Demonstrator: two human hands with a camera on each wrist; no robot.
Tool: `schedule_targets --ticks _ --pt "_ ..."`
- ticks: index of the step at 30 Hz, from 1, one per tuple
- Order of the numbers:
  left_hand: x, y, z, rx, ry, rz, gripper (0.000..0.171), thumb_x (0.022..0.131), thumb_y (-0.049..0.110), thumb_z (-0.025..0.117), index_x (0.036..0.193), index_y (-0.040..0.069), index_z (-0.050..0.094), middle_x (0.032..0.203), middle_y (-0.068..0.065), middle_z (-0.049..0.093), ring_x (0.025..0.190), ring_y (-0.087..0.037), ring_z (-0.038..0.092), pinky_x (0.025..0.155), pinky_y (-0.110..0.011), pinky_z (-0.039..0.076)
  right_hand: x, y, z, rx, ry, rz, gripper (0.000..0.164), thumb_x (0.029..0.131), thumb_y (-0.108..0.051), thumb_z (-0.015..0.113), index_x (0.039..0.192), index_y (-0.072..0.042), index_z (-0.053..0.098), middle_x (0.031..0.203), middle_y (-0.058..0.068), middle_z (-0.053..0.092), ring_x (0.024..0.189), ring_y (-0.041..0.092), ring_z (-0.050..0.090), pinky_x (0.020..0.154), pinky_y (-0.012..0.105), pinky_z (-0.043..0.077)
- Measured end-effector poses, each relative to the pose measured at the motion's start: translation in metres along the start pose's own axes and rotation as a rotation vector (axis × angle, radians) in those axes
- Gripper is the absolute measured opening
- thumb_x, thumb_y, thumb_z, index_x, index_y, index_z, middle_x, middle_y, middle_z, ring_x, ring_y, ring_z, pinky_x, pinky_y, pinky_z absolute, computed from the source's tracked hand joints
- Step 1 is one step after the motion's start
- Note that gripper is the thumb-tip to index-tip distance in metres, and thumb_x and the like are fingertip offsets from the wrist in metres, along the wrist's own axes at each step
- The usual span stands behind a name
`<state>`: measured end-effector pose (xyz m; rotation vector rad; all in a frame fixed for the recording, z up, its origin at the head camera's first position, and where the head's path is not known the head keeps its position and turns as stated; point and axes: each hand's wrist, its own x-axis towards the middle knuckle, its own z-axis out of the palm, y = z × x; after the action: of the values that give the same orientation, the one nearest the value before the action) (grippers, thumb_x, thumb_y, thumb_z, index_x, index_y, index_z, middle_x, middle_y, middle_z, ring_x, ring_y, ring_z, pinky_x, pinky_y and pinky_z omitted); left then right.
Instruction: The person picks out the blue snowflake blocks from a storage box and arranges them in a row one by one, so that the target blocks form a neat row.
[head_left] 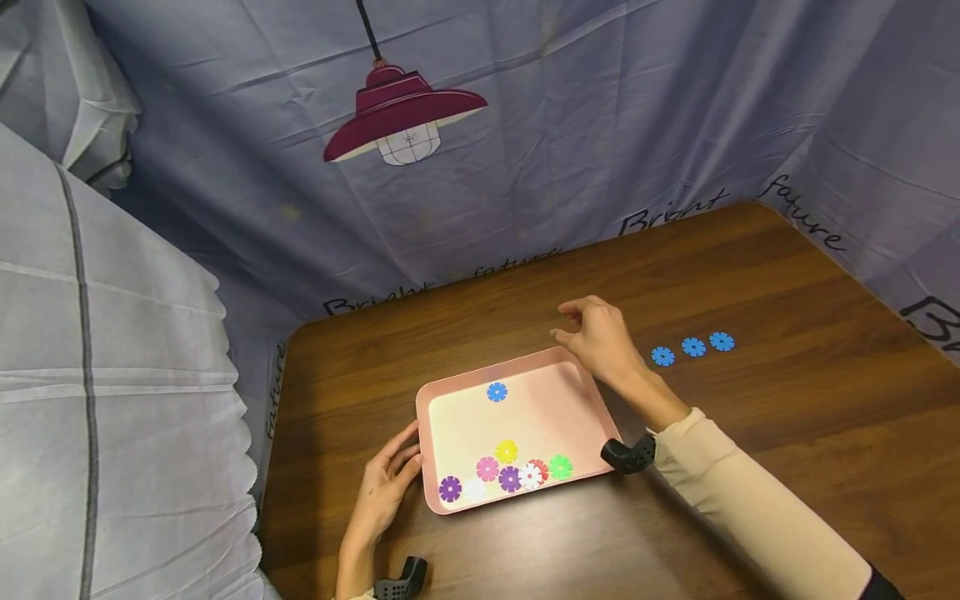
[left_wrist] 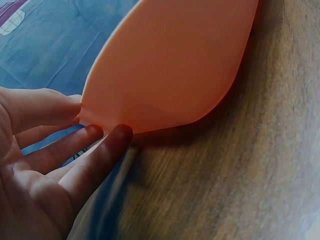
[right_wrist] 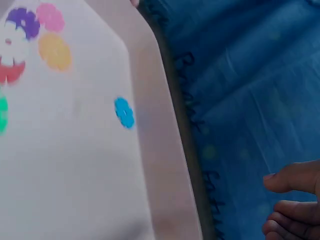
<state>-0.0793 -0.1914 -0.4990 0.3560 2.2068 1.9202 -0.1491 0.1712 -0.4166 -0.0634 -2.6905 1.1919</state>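
A pink tray (head_left: 592, 392) lies on the wooden table with several notched, flower-like plastic discs in it. Along its front side are purple (head_left: 450, 488), pink (head_left: 487, 468), yellow (head_left: 506, 452), red, white (head_left: 531, 476) and green (head_left: 560, 467) ones. One blue disc (head_left: 497, 392) sits alone near the back wall. My left hand (head_left: 384, 483) holds the tray's left edge, thumb and fingertips at the rim (left_wrist: 86, 95). Over the back right corner hovers my right hand (head_left: 600, 337), thumb and index finger bent and apart, nothing between them.
Three more blue discs (head_left: 693, 347) lie in a row on the table (head_left: 787, 417), right of my right hand. A printed curtain (head_left: 525, 167) hangs behind the table, and pale cloth (head_left: 135, 400) hangs at the left. Black bands (head_left: 630, 454) are on both wrists.
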Motion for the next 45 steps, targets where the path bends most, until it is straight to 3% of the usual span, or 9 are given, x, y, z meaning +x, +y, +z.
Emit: schedule_targets --ticks 10,17,22,27,33,41,45 --pt "-0.001 -0.002 0.0 -0.01 0.004 -0.017 0.05 0.095 -0.001 0.06 0.143 -0.006 0.044 0.146 -0.026 0.042 0.122 -0.035 0.053 0.091 -0.021 0.05 -0.014 -0.012 0.047 0.066 -0.074 -0.003 0.035 0.079 -0.008 0.072 0.111 0.006 0.069 0.105 0.017 0.065 0.094 0.03 0.062 0.08 0.04 0.053" --pt "0.001 -0.001 -0.001 -0.015 0.002 -0.013 0.05 0.096 -0.001 0.06 0.143 -0.005 0.045 0.146 -0.025 0.043 0.123 -0.038 0.052 0.091 -0.021 0.05 -0.021 -0.015 0.064 -0.017 -0.093 -0.021 0.031 0.079 -0.011 0.067 0.108 0.0 0.072 0.101 0.01 0.067 0.08 0.018 0.06 0.07 0.033 0.051" --pt "0.002 -0.001 -0.002 -0.03 -0.014 -0.008 0.051 0.095 -0.003 0.059 0.144 -0.006 0.043 0.146 -0.026 0.042 0.123 -0.038 0.052 0.091 -0.022 0.05 -0.025 -0.015 0.077 0.037 -0.153 0.002 0.033 0.077 -0.01 0.075 0.106 0.004 0.071 0.102 0.015 0.065 0.081 0.021 0.059 0.071 0.035 0.051" --pt "0.002 -0.001 -0.002 -0.028 -0.017 0.004 0.052 0.095 -0.004 0.059 0.144 -0.007 0.042 0.145 -0.027 0.042 0.122 -0.037 0.053 0.089 -0.022 0.051 -0.026 -0.015 0.092 0.003 -0.197 0.001 0.032 0.074 -0.008 0.075 0.103 0.005 0.072 0.095 0.015 0.065 0.085 0.023 0.059 0.076 0.038 0.052" --pt "0.001 0.0 -0.002 -0.039 -0.022 -0.005 0.052 0.096 -0.002 0.059 0.144 -0.006 0.042 0.146 -0.026 0.041 0.123 -0.036 0.053 0.089 -0.022 0.051 -0.028 -0.014 0.101 -0.018 -0.225 -0.007 0.032 0.075 -0.007 0.076 0.104 0.006 0.072 0.096 0.015 0.065 0.085 0.022 0.054 0.078 0.039 0.052" --pt "0.001 -0.001 -0.002 -0.057 -0.004 -0.015 0.051 0.095 -0.003 0.059 0.144 -0.006 0.043 0.145 -0.026 0.043 0.122 -0.035 0.054 0.087 -0.022 0.052 -0.028 -0.015 0.105 -0.042 -0.248 0.004 0.028 0.076 -0.007 0.076 0.102 0.004 0.072 0.102 0.016 0.067 0.093 0.024 0.06 0.083 0.042 0.053" --pt "0.001 -0.002 -0.003 -0.06 -0.004 -0.014 0.051 0.095 -0.003 0.059 0.144 -0.006 0.043 0.145 -0.026 0.043 0.122 -0.034 0.054 0.087 -0.022 0.052 -0.027 -0.016 0.108 -0.059 -0.252 0.007 0.027 0.076 -0.007 0.077 0.1 0.004 0.072 0.102 0.017 0.068 0.089 0.023 0.06 0.081 0.041 0.054"
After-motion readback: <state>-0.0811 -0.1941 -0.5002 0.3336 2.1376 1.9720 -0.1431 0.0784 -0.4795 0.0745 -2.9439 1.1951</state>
